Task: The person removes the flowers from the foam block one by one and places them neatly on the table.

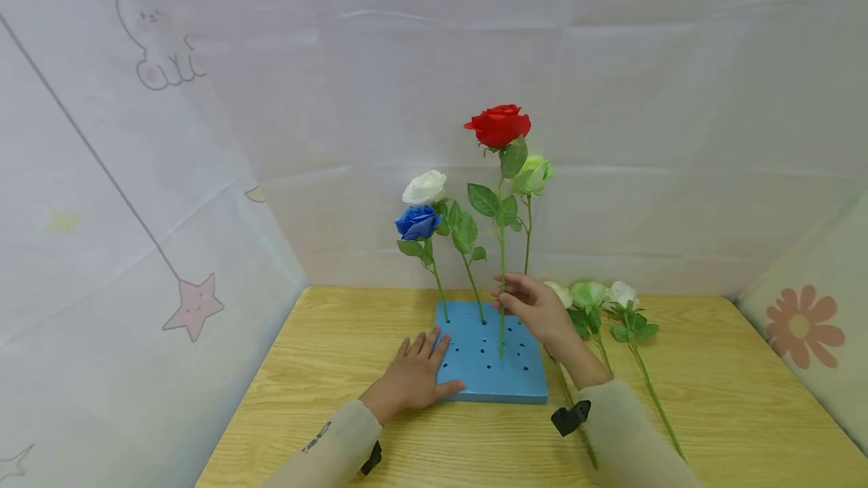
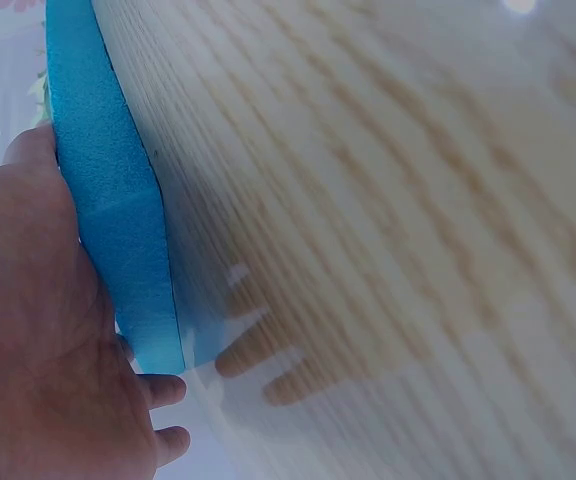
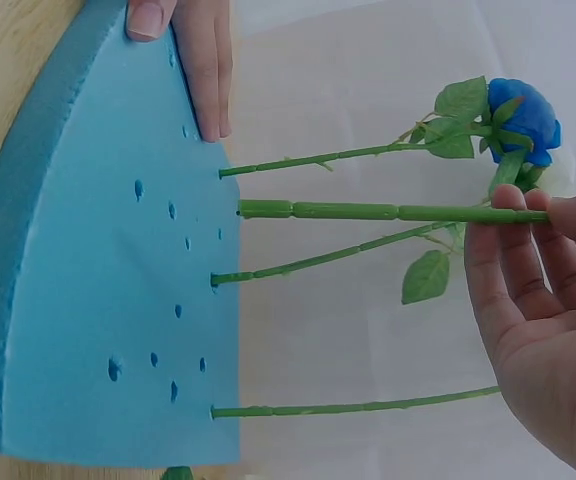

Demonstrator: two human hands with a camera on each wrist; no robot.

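Note:
My right hand (image 1: 532, 311) pinches the green stem of a red rose (image 1: 499, 126) between thumb and fingers. In the right wrist view the bare lower end of this stem (image 3: 343, 211) shows outside any hole. My left hand (image 1: 415, 375) lies with fingers spread on the left side of a blue foam board (image 1: 502, 382), thumb along its front. A blue rose (image 1: 417, 223), a white rose (image 1: 425, 187) and a light green rose (image 1: 536, 175) stand in holes along the board's back. More small holes dot its top.
To the right of the board, a light green rose (image 1: 588, 294) and a white rose (image 1: 621, 297) lie on the wooden table (image 1: 325, 367), with another pale flower (image 1: 559, 293) partly behind the right hand. A pale printed cloth (image 1: 380, 96) hangs behind and at the sides.

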